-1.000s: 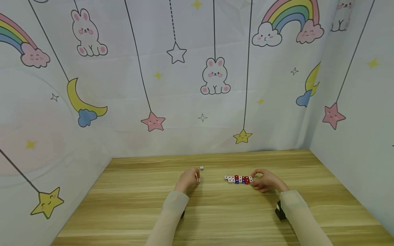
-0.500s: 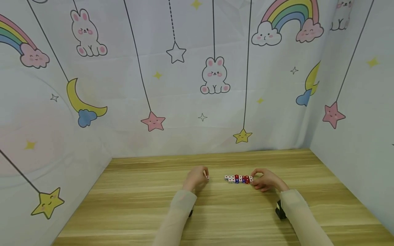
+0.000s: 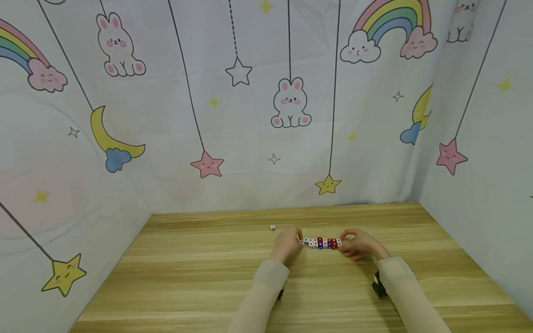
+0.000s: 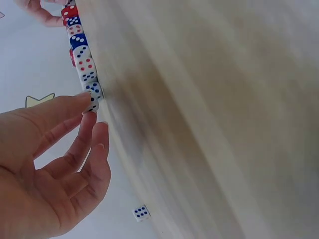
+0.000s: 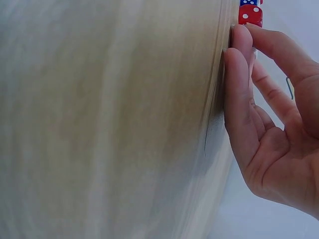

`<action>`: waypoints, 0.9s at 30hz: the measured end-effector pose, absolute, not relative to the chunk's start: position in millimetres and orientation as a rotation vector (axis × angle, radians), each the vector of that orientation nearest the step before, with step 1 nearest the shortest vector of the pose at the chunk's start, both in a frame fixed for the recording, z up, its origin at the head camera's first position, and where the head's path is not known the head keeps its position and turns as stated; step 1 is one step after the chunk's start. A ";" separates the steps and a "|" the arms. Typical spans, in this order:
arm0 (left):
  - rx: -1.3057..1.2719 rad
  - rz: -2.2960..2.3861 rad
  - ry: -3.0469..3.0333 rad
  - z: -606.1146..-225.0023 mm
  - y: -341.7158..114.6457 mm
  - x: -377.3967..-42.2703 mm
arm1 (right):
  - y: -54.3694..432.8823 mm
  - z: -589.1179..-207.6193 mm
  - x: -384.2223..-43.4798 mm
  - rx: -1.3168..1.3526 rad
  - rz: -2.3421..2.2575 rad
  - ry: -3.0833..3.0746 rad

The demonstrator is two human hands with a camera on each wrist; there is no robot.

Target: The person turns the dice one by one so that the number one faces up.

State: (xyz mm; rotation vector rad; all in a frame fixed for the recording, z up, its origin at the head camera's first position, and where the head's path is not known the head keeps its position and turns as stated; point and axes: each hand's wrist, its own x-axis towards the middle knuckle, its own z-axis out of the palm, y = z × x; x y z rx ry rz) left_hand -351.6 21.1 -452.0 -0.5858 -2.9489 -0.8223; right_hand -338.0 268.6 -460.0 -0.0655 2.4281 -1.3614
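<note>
A double row of small dice, white, red and blue, lies on the table. My left hand is at the row's left end, pinching a white die between thumb and fingertips. That die sits against or very close to the end die with blue pips; the left wrist view does not show whether they touch. My right hand holds the row's right end with curled thumb and fingers, near a red die. The fingers partly hide the dice at that end.
One loose white die lies behind and left of my left hand. The wooden table meets a cloth backdrop printed with rabbits and stars at its back and sides.
My left hand has moved right across the table with the white die, up to the left end of the row. The right hand has stayed in place at the other end.
</note>
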 end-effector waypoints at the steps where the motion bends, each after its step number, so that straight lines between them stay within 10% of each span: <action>1: -0.581 -0.817 -2.940 -452.8 22.6 -351.1 | 268.5 -459.8 -338.0 -0.067 -1.359 2.431; 27: -0.543 -0.778 -2.905 -456.6 31.7 -347.9 | 268.2 -460.9 -337.6 -0.080 -1.366 2.446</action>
